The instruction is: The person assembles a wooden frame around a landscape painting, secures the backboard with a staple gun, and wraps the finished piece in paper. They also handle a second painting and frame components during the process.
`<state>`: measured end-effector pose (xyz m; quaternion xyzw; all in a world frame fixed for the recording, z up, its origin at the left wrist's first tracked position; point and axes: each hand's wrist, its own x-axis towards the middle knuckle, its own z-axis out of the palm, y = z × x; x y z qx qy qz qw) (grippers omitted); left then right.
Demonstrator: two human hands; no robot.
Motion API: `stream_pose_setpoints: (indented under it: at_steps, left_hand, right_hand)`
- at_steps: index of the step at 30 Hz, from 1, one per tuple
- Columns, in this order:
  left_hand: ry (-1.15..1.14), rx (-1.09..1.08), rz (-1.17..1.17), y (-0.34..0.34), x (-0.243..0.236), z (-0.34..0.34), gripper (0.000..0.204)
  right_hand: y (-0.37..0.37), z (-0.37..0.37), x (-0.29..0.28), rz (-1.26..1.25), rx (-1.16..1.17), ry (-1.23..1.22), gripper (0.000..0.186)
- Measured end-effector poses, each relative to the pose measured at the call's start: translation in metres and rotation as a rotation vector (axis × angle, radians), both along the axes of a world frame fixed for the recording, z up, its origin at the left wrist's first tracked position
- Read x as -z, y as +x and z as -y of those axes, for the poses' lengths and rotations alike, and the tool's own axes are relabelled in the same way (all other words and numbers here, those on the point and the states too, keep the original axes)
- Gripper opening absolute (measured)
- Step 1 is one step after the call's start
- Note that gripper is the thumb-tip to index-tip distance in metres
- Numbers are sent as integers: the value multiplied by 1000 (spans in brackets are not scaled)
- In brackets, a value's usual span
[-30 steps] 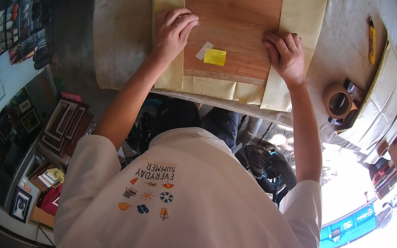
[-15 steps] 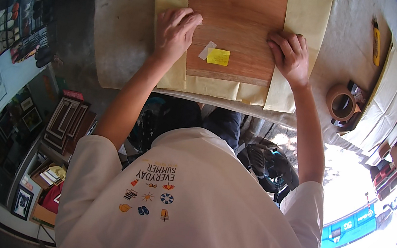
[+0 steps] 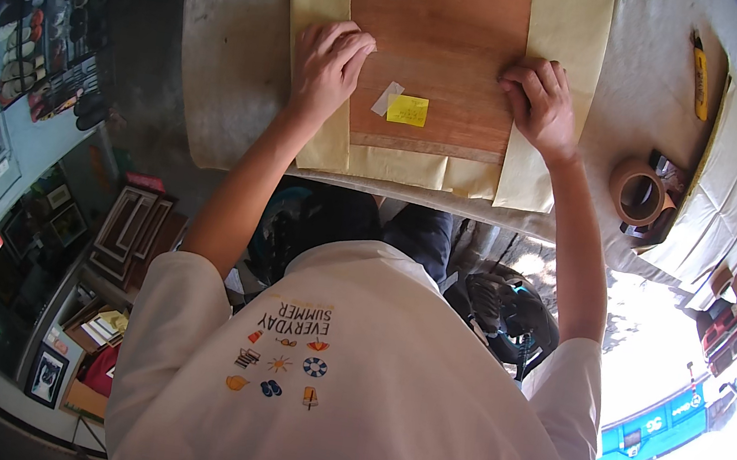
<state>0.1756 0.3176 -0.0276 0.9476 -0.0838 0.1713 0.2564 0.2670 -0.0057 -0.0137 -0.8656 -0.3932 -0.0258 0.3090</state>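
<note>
A reddish wooden board (image 3: 436,18) lies on the worktable with pale yellow paper (image 3: 310,145) folded over its left, right and lower edges. My left hand (image 3: 328,69) has its fingers bent together at the inner edge of the left strip. My right hand (image 3: 538,104) curls its fingers onto the edge of the right strip, thumb tucked inward. Between the hands, a yellow sticky note (image 3: 408,110) overlaps a small translucent slip (image 3: 387,97) on the board.
Right of the board are a yellow cutter (image 3: 701,82), a brown tape roll (image 3: 622,189) beside a dark holder, and folded pale sheets (image 3: 712,208). The table's (image 3: 225,47) near edge crosses above my legs. Stacked picture frames (image 3: 125,228) stand at lower left.
The board, paper and both hands appear slightly further right than a second ago. Since half a second ago the view has shifted a little, with both hands keeping much the same grip.
</note>
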Motion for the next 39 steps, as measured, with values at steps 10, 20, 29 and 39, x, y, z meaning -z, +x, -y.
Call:
stream_pose_setpoints:
  at_steps: [10,20,29,39]
  left_hand:
    - [-283,-150,-106,-3,-5,2,23]
    - [277,296,-352,14,-57,-27,55]
    - [373,489,-348,54,-72,-64,52]
    - [17,94,-154,19,-20,-72,51]
  right_hand:
    - [9,-6,-25,-93,-73,-244,18]
    - [26,21,-43,-577,-88,130,7]
    - [38,88,-90,-567,308,336,9]
    - [-73,-153,-59,-349,398,170,20]
